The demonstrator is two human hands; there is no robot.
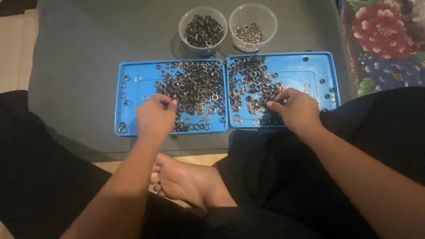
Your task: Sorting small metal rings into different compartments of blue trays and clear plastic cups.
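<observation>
Two blue trays lie side by side on a grey mat. The left blue tray (128,119) and the right blue tray (318,71) each carry a heap of small metal rings, dark and silver mixed (197,86). My left hand (154,116) rests on the left tray with its fingertips pinched at the edge of the ring heap. My right hand (297,108) lies on the right tray, fingertips touching the rings (254,88) there. Whether either hand holds a ring is hidden by the fingers.
Behind the trays stand two clear plastic cups: the left cup (202,30) holds dark rings, the right cup (253,26) holds silver rings. The grey mat (79,66) lies under everything. A flowered cloth (385,40) is at the right. My crossed legs and bare foot (186,181) are below.
</observation>
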